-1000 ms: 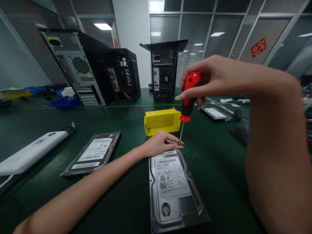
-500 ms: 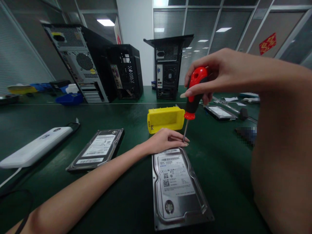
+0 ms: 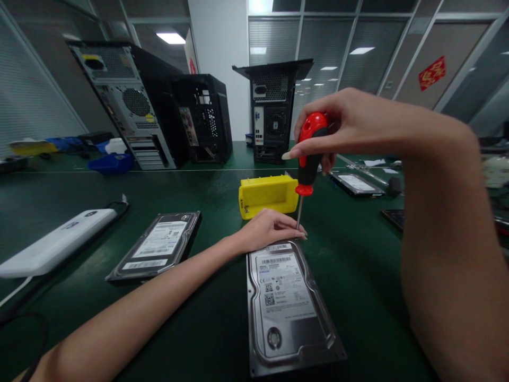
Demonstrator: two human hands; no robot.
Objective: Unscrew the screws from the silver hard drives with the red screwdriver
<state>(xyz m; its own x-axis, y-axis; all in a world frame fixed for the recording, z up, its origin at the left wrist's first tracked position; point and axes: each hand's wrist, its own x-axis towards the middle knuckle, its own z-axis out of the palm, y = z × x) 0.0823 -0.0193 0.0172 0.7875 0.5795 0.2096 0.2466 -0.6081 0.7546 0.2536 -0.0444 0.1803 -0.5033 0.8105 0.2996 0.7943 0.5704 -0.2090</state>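
Observation:
A silver hard drive [image 3: 292, 307] with a white label lies label-up on the green table in front of me. My left hand [image 3: 270, 231] holds its far end, fingers bent together near the far right corner. A red-and-black screwdriver [image 3: 309, 154] is gripped in my right hand [image 3: 332, 124], thumb along the handle. Its shaft points down, almost upright, and the tip meets the drive's far corner beside my left fingertips. The tip and any screw under it are hidden by those fingers. Just behind my left hand stands a yellow plastic bin [image 3: 270, 193].
A second hard drive [image 3: 161, 244] lies to the left, beside a white power-strip-like box [image 3: 59, 236] with a cable. Another drive [image 3: 356, 184] lies back right. Computer cases [image 3: 274, 111] stand along the rear, near a blue bin [image 3: 111, 163].
The screwdriver handle and my right hand sit slightly lower and further left in view. The whole view has shifted a little. My left hand stays on the hard drive.

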